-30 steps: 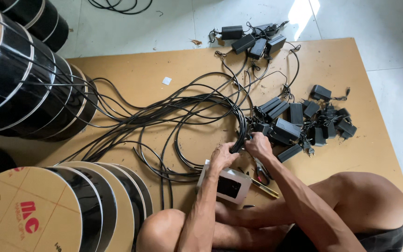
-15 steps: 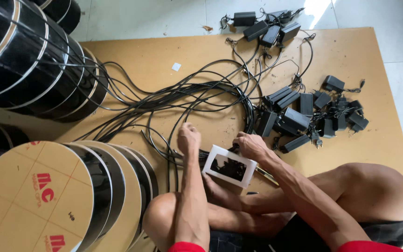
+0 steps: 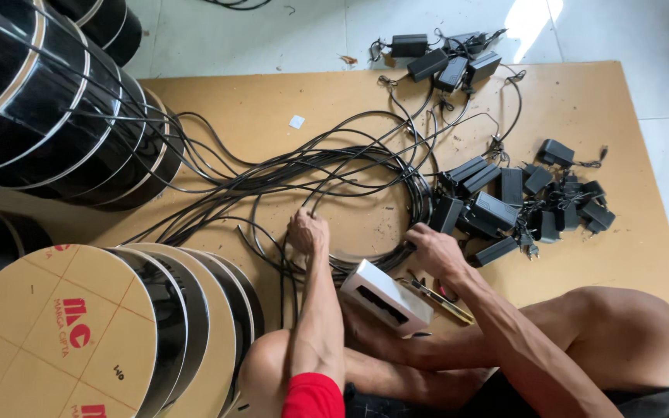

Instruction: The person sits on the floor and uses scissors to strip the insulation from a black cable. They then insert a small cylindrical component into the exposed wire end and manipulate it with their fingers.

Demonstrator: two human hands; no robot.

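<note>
HIDDEN: fingertips of both hands buried in black cables [image 3: 334, 166], frame centre | LEFT: left hand [image 3: 308, 231] knuckles up, curled onto a cable | RIGHT: right hand [image 3: 437, 249] fingers closed on cable bundle beside power adapters [image 3: 505, 203], centre right | CUT OFF: cable reels [image 3: 48, 101] at left edge

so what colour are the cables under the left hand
Black, seen in the head view: the cables run under the left hand.
</note>
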